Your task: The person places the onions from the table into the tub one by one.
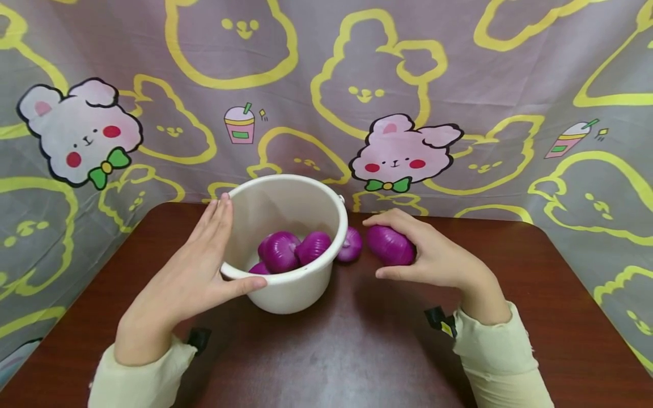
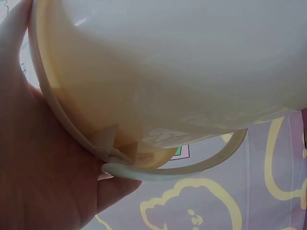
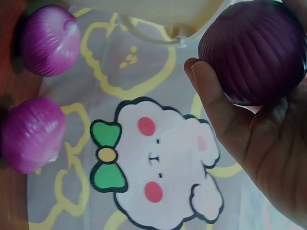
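A white bucket (image 1: 296, 292) stands on the table with several purple onions (image 1: 282, 252) inside. My left hand (image 1: 181, 272) rests against the bucket's left side, its fingers straight along the rim and its thumb lying across the near edge. In the left wrist view, that palm lies along the bucket's rim (image 2: 60, 112), by the handle's end. My right hand (image 1: 433, 249) holds a purple onion (image 1: 390, 245) to the right of the bucket. The right wrist view shows this onion (image 3: 254, 52) between fingers and thumb.
Two more onions sit on the table in the right wrist view, one upper (image 3: 50, 40) and one lower (image 3: 33, 135). From the head, one onion (image 1: 351, 245) shows, partly behind the bucket. A patterned cloth (image 1: 316, 85) hangs behind the brown table (image 1: 316, 362).
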The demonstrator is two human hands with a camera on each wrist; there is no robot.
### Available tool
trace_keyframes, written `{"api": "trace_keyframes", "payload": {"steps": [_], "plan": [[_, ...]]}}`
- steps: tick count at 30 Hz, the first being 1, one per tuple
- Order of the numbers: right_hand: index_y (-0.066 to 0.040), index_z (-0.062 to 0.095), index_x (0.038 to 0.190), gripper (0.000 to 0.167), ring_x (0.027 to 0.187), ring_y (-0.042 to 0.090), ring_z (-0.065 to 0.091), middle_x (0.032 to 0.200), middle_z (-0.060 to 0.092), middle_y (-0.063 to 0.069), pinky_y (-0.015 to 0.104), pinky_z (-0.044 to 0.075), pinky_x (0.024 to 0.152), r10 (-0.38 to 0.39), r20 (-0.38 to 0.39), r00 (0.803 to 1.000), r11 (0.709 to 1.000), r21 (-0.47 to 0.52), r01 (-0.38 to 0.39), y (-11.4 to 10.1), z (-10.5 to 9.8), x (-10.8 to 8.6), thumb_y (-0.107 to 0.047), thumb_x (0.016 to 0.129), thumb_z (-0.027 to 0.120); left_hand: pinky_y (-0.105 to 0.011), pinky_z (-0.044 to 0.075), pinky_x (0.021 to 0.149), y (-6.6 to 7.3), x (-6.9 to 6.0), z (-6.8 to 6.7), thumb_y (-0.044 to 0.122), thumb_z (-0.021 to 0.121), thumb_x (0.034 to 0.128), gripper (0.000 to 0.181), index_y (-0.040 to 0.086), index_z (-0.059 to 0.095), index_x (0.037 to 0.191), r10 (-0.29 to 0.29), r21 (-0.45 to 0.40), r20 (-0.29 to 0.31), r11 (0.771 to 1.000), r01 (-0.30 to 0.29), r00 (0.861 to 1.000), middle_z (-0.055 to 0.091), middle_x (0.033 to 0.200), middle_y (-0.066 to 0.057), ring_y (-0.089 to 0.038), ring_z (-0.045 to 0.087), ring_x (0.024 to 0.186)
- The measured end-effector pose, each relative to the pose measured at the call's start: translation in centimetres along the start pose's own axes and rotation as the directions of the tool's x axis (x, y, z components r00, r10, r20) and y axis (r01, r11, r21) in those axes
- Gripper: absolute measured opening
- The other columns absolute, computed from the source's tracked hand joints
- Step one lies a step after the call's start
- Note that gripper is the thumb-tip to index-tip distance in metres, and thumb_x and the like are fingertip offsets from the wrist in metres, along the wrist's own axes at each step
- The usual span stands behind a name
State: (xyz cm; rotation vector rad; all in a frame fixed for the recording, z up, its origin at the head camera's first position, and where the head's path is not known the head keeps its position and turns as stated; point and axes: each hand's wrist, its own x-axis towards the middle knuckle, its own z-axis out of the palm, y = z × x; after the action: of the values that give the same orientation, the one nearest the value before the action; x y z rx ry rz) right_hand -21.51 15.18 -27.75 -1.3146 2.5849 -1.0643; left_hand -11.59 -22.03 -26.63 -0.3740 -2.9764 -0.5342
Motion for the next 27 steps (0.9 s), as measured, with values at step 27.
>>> {"api": "trace_keyframes", "payload": {"steps": [27], "plan": [[-0.033,0.052,0.136,0.066,0.115,0.004,0.054,0.128,0.054,-0.014,0.028,0.055,0.09,-0.085,0.005,0.996,0.996,0.0,0.085,-2.5,-0.2,0.1,-0.042,0.079,0.083,-0.05,0.014,0.125,0.0,0.1,0.1,0.069,0.067,0.0805,0.123,0.003,-0.003,0.158,-0.001,0.004,-0.004,1.0,0.001,1.0,-0.009,0.167,-0.007,-0.029,-0.009,0.156]]}}
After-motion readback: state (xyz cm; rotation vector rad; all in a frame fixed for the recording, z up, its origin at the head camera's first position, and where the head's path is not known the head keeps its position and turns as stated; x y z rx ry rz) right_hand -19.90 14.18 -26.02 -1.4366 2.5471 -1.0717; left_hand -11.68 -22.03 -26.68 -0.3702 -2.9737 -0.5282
